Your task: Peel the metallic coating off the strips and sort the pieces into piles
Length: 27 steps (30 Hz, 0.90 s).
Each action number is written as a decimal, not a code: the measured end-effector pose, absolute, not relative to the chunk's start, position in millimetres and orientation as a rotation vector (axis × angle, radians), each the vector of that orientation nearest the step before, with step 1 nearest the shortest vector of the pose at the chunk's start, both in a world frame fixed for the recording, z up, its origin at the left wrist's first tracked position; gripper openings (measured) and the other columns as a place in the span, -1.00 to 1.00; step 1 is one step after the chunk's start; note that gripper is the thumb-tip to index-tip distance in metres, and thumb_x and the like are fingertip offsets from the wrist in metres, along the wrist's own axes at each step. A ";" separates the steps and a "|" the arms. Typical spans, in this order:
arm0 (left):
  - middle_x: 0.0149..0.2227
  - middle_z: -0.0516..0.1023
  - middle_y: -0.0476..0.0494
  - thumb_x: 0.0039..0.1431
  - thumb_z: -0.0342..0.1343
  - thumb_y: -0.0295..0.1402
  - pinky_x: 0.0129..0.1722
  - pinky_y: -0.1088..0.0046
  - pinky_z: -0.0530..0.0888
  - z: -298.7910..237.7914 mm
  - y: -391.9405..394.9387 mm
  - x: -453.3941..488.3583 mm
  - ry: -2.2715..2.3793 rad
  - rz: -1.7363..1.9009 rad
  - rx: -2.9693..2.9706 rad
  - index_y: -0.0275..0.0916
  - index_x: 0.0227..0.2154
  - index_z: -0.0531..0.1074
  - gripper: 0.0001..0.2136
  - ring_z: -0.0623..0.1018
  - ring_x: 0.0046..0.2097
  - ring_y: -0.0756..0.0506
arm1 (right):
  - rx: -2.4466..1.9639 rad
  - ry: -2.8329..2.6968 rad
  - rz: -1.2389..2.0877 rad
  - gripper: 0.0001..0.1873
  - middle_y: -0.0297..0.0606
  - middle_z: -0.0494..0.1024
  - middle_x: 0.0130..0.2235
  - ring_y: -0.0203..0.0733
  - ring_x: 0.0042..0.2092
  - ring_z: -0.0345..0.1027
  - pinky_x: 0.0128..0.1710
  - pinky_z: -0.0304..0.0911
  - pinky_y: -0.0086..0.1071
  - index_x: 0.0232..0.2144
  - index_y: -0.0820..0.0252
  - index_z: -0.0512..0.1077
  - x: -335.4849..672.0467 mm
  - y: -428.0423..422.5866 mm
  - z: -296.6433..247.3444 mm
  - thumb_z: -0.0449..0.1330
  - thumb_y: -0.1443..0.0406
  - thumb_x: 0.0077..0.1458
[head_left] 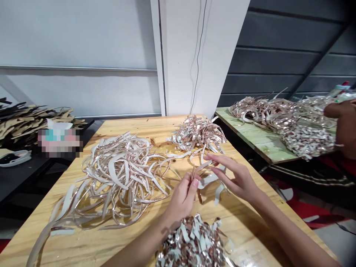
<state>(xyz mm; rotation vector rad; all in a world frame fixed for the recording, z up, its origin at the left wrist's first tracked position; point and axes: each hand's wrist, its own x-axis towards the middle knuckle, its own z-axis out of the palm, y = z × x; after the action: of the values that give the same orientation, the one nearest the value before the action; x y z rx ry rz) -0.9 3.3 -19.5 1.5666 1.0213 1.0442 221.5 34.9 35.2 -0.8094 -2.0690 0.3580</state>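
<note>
My left hand [182, 198] is closed, pinching a thin shiny rose-gold strip [198, 168] at its lower end. My right hand [233, 174] is just to the right, fingers stretched out and apart, its fingertips touching the same strip near a few loose strips [215, 181] on the wooden table [244, 222]. A big tangled heap of long silvery strips [119, 178] lies to the left of my hands. A smaller heap of strips [197, 133] sits at the table's far side. A pile of short cut pieces [191, 243] lies under my left wrist.
A second, greenish table [256, 139] at the right holds another large heap of strips [289, 122], with another person's hand [345, 124] at its far edge. At the left a dark bench [25, 174] carries stacked tan cut shapes [30, 118]. A white pillar [191, 55] stands behind.
</note>
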 end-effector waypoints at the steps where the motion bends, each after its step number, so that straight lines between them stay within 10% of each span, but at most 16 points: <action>1: -0.46 0.37 0.01 0.52 -0.12 0.06 -0.29 0.32 0.37 -18.4 3.0 -1.1 1.013 1.061 1.525 -0.22 -0.03 0.45 -0.54 0.40 -0.41 -0.11 | -0.785 -2.066 0.353 -0.38 -0.14 0.57 0.28 0.08 0.26 0.48 0.27 0.39 0.00 0.42 -0.12 0.30 220.8 33.3 35.2 0.21 0.37 0.41; 6: -0.41 0.42 0.00 0.36 0.12 0.17 -0.34 0.38 0.36 -5.5 12.4 -10.5 0.969 1.318 1.176 -0.20 -0.17 0.47 -0.53 0.40 -0.38 -0.07 | -0.834 -1.837 0.375 -0.34 -0.12 0.45 0.37 0.09 0.31 0.41 0.37 0.22 0.10 0.48 -0.13 0.18 217.2 32.8 32.4 0.18 0.32 0.44; 15: -0.49 0.24 0.09 0.15 0.35 0.11 -0.52 0.53 0.25 23.9 41.6 -25.2 0.884 1.354 0.812 -0.19 -0.49 0.28 -0.49 0.22 -0.49 0.05 | -1.013 -1.505 0.828 -0.65 -0.16 0.70 -0.05 -0.12 -0.20 0.60 -0.14 0.49 -0.24 0.11 0.06 0.57 208.8 36.2 31.1 0.17 0.07 0.46; 22: -0.56 0.17 0.17 0.03 0.43 0.10 -0.64 0.59 0.14 21.6 31.9 -13.3 0.773 1.188 0.693 -0.19 -0.50 0.25 -0.46 0.11 -0.58 0.10 | -0.938 -1.573 1.369 -0.52 -0.13 0.70 0.06 -0.06 -0.03 0.60 -0.02 0.42 -0.22 0.21 0.04 0.51 207.0 37.0 32.2 0.06 -0.04 0.48; 27: -0.57 0.22 0.17 0.03 0.43 0.12 -0.65 0.59 0.22 15.5 31.2 -12.0 0.785 1.237 0.667 -0.17 -0.48 0.25 -0.45 0.15 -0.59 0.09 | -0.732 -1.736 1.684 -0.28 -0.15 0.73 -0.31 0.01 -0.24 0.62 -0.17 0.45 -0.17 0.11 0.18 0.57 216.0 40.6 30.3 -0.03 -0.22 0.39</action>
<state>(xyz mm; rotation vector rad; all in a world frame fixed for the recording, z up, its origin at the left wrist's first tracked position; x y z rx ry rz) -12.0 31.2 15.5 0.6670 0.7846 1.2366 216.0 40.6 30.3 -0.7322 -1.7362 1.6843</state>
